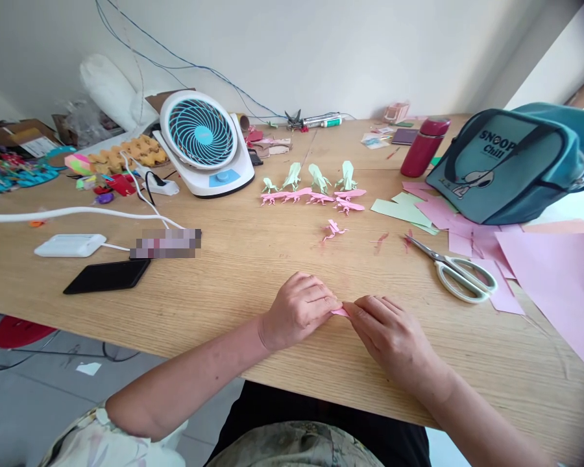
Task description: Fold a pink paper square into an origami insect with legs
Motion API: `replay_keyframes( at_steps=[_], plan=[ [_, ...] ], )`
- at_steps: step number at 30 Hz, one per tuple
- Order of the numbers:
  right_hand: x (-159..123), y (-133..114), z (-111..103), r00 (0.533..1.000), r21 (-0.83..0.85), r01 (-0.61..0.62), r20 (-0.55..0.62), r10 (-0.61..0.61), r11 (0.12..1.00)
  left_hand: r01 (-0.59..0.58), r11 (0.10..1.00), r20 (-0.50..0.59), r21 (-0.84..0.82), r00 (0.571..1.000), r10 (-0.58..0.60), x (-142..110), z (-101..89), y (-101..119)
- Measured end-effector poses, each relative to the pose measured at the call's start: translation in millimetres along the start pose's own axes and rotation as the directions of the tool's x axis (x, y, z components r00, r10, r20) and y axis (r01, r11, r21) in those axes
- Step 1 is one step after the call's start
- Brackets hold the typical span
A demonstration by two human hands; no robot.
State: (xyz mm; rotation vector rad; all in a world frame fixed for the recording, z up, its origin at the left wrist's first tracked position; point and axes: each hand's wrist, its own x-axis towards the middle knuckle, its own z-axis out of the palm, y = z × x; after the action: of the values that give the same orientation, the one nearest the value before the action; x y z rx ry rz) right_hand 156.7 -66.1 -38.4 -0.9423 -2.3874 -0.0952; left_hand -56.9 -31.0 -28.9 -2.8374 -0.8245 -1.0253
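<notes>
Between my two hands, low over the near part of the table, is a small piece of folded pink paper [340,312]. My left hand [302,305] pinches its left side, and my right hand [387,327] grips the right side with fingers closed. Most of the paper is hidden by the fingers. Beyond the hands stands a single pink origami figure [333,229] with thin legs. Farther back, several pink origami figures [296,194] lie in a row, with several pale green origami figures [320,178] upright behind them.
Right of my hands lie scissors [460,275], points toward the left, among pink paper sheets [555,272] and green strips [401,211]. A teal bag [496,168] and red bottle [424,148] stand behind. At left are a fan [202,139], a black phone [107,276] and white cables.
</notes>
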Motion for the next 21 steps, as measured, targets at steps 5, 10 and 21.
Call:
replay_keyframes(
  at_steps=[5, 10, 21],
  plan=[
    [-9.4, 10.4, -1.4, 1.0, -0.039, -0.026, -0.003, 0.026, 0.999, -0.032, 0.999, -0.048, 0.035, 0.998, 0.034, -1.0, -4.8, -2.8],
    [-16.0, 13.1, -12.9, 0.994, -0.093, -0.1, -0.051, 0.096, 0.991, 0.003, 0.996, -0.074, 0.091, 0.997, 0.004, -1.4, -6.4, -3.5],
    [-7.1, -1.7, -11.4, 0.999, -0.177, 0.033, -0.018, -0.037, 0.984, -0.067, 0.988, -0.054, 0.142, 0.996, 0.076, -0.4, 4.4, 5.9]
  ],
)
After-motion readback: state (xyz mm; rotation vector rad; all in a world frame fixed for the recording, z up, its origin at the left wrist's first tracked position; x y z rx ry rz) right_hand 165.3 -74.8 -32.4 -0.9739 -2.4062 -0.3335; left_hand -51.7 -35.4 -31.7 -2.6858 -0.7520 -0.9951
